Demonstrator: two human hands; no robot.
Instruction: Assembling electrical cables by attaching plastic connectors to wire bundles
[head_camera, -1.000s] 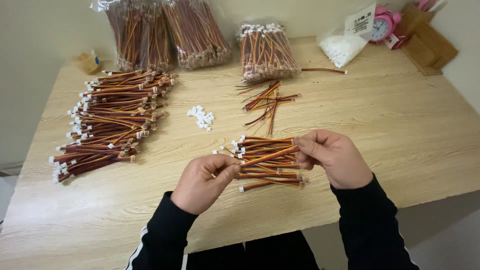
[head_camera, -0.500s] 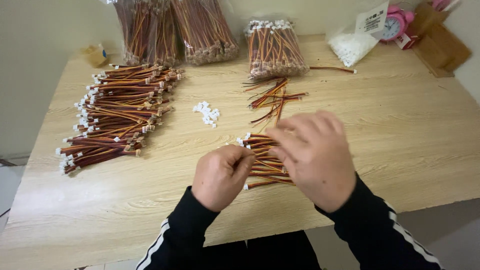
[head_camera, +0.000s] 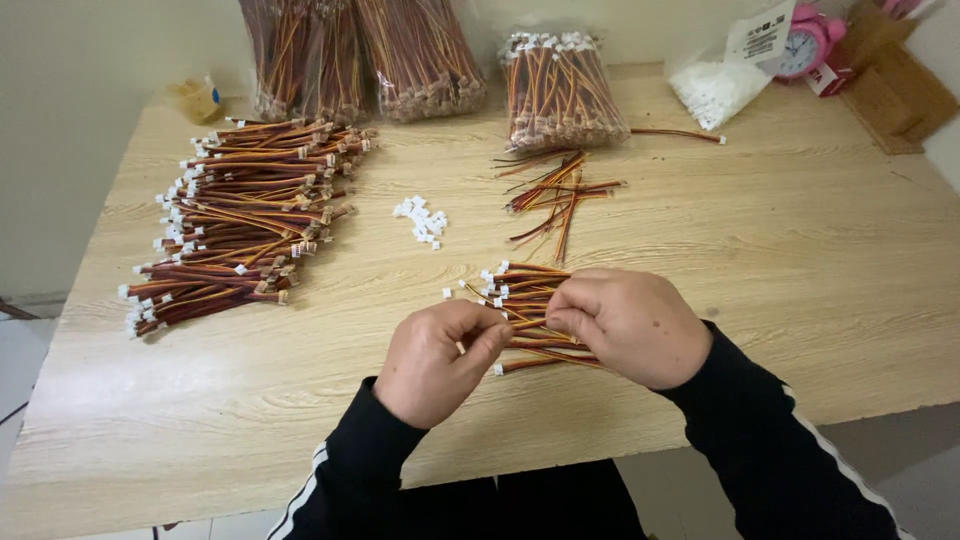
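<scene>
The wire bundle (head_camera: 528, 310) lies crosswise between both hands, pinched by the closed left hand (head_camera: 440, 360) and the closed right hand (head_camera: 630, 325).

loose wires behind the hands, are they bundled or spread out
Spread out. The loose wires lie fanned and crossing on the bare table, unbagged, unlike the bagged bundle behind them.

soft even indoor light, faint shadows, sharp focus
</scene>
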